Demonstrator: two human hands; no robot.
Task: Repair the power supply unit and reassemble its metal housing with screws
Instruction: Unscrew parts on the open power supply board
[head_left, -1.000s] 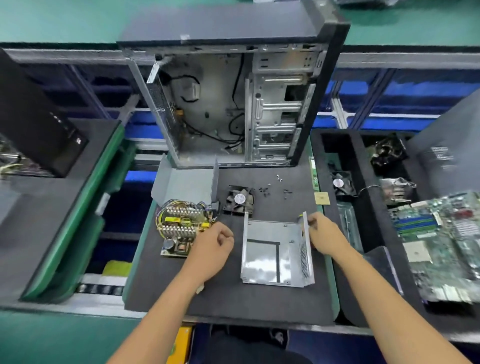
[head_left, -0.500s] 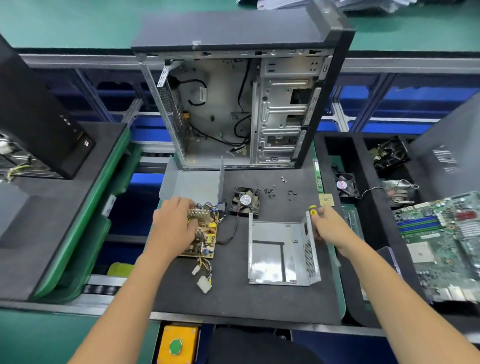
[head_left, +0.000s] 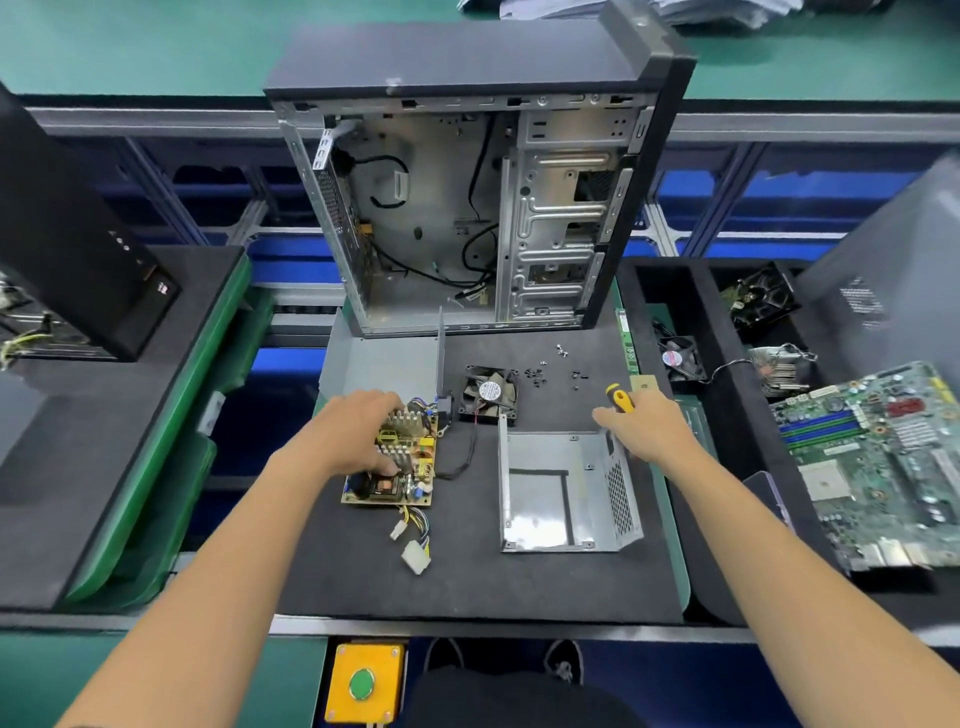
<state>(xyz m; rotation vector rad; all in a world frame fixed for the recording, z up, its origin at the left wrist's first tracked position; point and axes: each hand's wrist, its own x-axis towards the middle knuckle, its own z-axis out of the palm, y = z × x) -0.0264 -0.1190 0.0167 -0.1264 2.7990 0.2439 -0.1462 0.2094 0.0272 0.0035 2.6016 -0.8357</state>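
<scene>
On the black mat (head_left: 467, 582) lies the power supply circuit board (head_left: 395, 467), and my left hand (head_left: 348, 436) grips it from the left, fingers over its heat sinks. Its wire bundle with white connectors (head_left: 413, 543) trails toward me. The open metal housing base (head_left: 563, 491) sits to the right. At the housing's far right corner my right hand (head_left: 647, 423) holds a yellow-and-black screwdriver (head_left: 621, 399). A small black fan (head_left: 490, 393) lies behind the board, wired to it. The grey housing cover (head_left: 389, 364) stands behind my left hand. Several loose screws (head_left: 556, 371) are scattered further back.
An open computer case (head_left: 467, 208) stands upright at the back of the mat. A black tray (head_left: 727, 415) on the right holds another fan (head_left: 680, 358), a heat sink (head_left: 779, 366) and a green motherboard (head_left: 878, 467). A black unit (head_left: 67, 249) sits on the left.
My left hand moved from the mat onto the circuit board and turned it, pulling it closer to me. My right hand stayed at the housing corner; the screwdriver handle now shows in it.
</scene>
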